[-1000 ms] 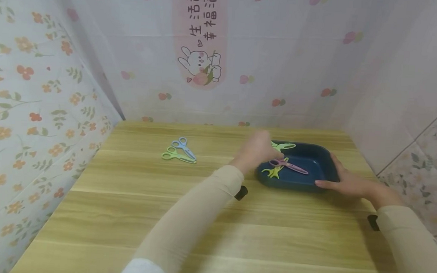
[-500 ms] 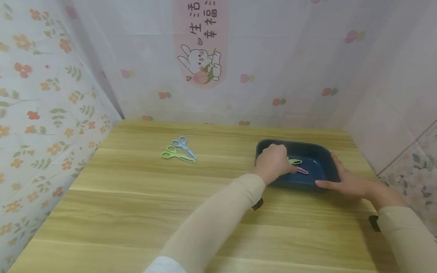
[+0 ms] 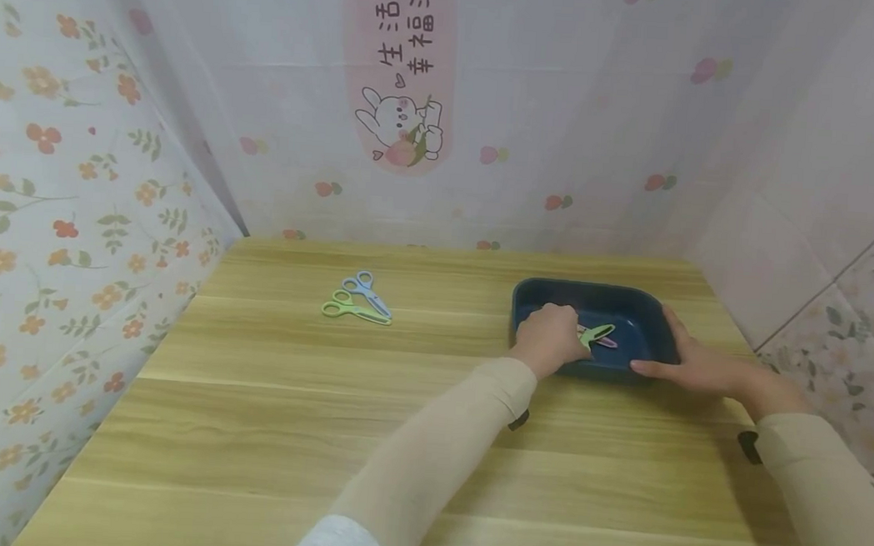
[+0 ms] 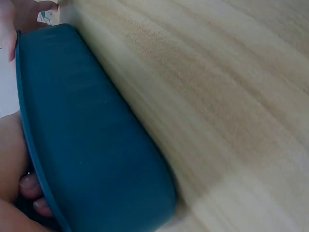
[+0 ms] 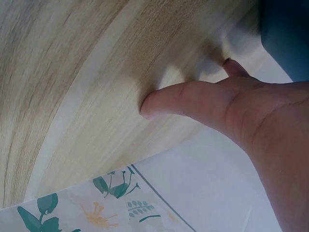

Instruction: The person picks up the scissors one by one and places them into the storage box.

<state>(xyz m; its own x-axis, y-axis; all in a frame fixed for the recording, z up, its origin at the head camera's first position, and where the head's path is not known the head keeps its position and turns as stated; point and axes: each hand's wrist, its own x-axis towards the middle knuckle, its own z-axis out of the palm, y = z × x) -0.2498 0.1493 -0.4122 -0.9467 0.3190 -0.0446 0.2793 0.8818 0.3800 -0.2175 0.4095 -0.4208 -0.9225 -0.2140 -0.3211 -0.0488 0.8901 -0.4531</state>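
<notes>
Inside the blue basin [image 3: 637, 337], our left hand [image 3: 551, 338] is gripping green scissors [image 3: 597, 335], overlapping a purple pair [image 3: 610, 344]; our right hand [image 3: 696, 366], fingers straight, is touching its right end. Blue scissors [image 3: 374, 299] are lying leftward.

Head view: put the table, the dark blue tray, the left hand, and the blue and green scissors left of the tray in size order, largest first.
1. Table
2. Dark blue tray
3. Left hand, the part showing
4. Blue scissors and green scissors: too alike to rank
</notes>
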